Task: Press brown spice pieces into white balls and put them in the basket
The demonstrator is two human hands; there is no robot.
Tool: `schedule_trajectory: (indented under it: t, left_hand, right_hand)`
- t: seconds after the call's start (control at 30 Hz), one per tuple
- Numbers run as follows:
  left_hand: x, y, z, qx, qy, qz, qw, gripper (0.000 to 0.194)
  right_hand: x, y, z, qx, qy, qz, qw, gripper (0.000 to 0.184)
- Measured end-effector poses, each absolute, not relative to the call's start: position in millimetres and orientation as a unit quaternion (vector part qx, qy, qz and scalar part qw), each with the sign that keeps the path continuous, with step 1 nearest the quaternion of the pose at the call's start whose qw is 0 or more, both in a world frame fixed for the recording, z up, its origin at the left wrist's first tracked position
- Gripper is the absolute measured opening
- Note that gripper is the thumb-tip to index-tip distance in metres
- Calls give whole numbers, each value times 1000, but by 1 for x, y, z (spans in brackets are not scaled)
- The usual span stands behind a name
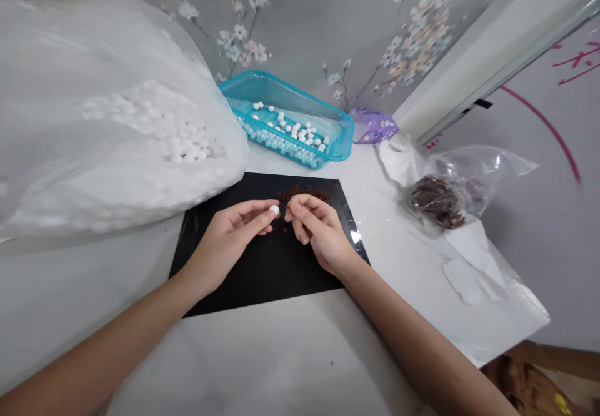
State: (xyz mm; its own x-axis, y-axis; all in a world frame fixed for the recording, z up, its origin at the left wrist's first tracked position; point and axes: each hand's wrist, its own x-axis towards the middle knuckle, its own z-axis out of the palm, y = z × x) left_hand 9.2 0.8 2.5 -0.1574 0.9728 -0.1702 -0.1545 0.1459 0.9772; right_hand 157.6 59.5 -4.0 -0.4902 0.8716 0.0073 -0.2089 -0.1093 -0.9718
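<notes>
Between the thumb and fingertips of my left hand [229, 232] is a small white ball [274, 209]. Close beside it, my right hand [323, 235] is closed in a pinch, and anything in its fingertips is too small or hidden to name. Both hands are over a black mat [267, 282] on the white table. Just beyond my right fingers lies a loose pile of small reddish-brown bits [307, 192], partly covered by that hand. A few stray crumbs dot the mat between the hands.
A large translucent bag [117, 153] of many white balls bulges over the left side. Behind the mat stands a blue plastic basket [344, 144] with several white balls. Farther right are a purple packet [374, 125], a clear bag of brown material [435, 200] and white paper pieces [475, 253].
</notes>
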Motion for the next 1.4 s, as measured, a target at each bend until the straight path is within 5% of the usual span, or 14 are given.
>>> schedule_trajectory:
  t: [1.4]
  left_hand:
    - [10,-3,5,379,543,540,520,25]
  right_hand:
    - [159,60,-4,-299,-559,684,360,20]
